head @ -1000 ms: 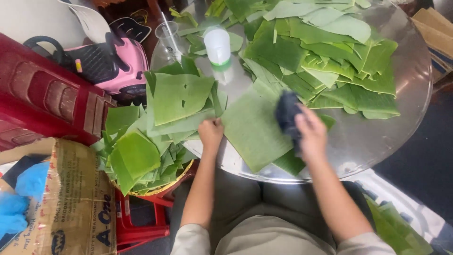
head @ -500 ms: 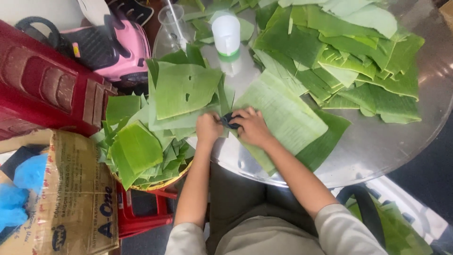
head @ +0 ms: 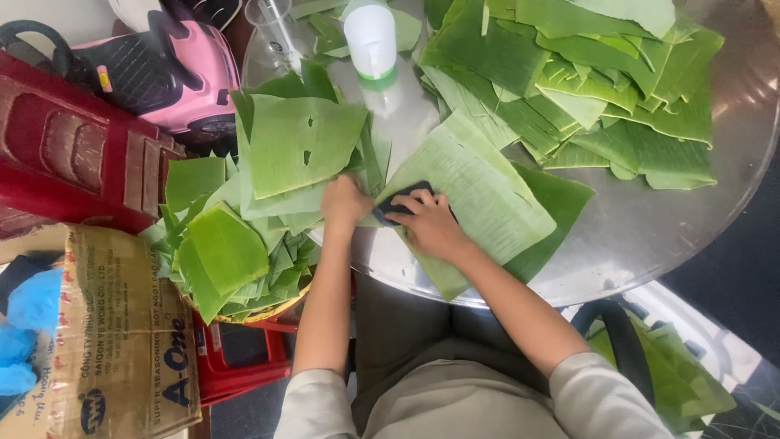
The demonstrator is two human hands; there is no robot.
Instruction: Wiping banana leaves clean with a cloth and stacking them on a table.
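Both forearms reach up from the bottom of the frame toward its middle. The left hand lies palm down, fingers curled. Just to its right, the right hand presses flat, fingers pointing left, wrist bent.

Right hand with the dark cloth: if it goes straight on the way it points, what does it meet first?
The right hand points left, so it likely meets the left hand first, close beside it on the banana leaf.
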